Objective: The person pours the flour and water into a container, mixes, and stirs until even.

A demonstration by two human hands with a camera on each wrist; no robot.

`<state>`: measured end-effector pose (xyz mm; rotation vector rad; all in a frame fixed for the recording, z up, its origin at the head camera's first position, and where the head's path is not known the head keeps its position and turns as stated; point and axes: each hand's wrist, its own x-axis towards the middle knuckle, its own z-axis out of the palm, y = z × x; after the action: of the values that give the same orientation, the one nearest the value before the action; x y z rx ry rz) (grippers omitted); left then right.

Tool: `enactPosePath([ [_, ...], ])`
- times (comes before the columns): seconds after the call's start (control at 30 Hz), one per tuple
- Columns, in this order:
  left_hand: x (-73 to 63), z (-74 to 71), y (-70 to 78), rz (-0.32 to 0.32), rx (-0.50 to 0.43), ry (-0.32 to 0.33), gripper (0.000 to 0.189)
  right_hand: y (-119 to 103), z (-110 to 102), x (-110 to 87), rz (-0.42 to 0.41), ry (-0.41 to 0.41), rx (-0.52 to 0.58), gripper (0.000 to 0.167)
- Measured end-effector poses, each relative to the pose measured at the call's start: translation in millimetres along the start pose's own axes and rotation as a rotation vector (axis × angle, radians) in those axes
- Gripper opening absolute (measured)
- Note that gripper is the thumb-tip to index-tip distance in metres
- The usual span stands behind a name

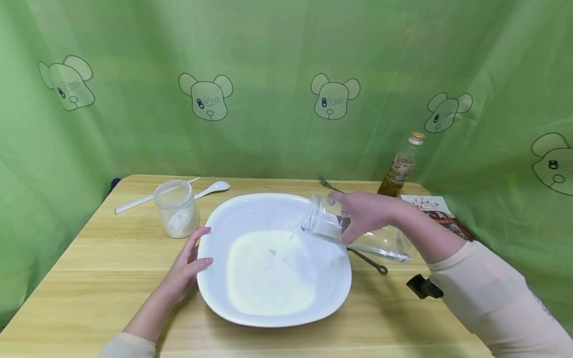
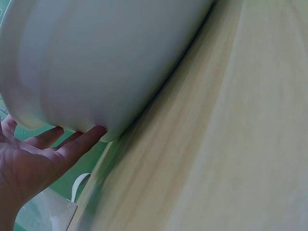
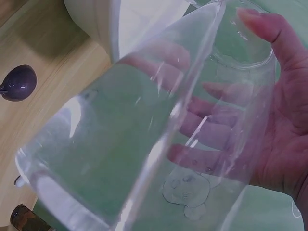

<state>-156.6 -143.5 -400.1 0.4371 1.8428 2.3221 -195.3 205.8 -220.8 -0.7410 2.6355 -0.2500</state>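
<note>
A large white basin [image 1: 274, 318] stands on the table. My left hand [image 1: 182, 271] holds its left side, thumb and a finger over the rim; in the left wrist view, other fingertips [image 2: 96, 132] press the outer wall. My right hand [image 1: 364, 215] grips a clear glass jar [image 3: 96, 139] round its body. The jar is tilted, its mouth over the basin's right side, and a thin stream of clear liquid falls from it. Left of the basin stands a clear jar of white powder [image 1: 180, 222].
Behind the powder jar lie a white stick [image 1: 134, 204] and a white spoon [image 1: 215, 187]. To the right are a dark ladle [image 3: 20, 83], a fork [image 1: 327, 183], a bottle of amber liquid [image 1: 398, 171] and printed packets [image 1: 427, 204]. A green curtain [image 1: 268, 149] hangs behind the wooden table [image 1: 85, 278].
</note>
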Motion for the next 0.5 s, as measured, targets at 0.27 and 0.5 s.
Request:
enactPosePath([
  [0.27, 0.9, -0.4, -1.1, 0.008, -0.008, -0.004, 0.061, -2.0, -1.8, 0.2, -0.011, 0.011, -0.015, 0.083],
  [0.5, 0.9, -0.7, -1.6, 0.015, -0.01, -0.011, 0.062, -1.7, -2.0, 0.5, -0.029, 0.012, -0.012, 0.082],
])
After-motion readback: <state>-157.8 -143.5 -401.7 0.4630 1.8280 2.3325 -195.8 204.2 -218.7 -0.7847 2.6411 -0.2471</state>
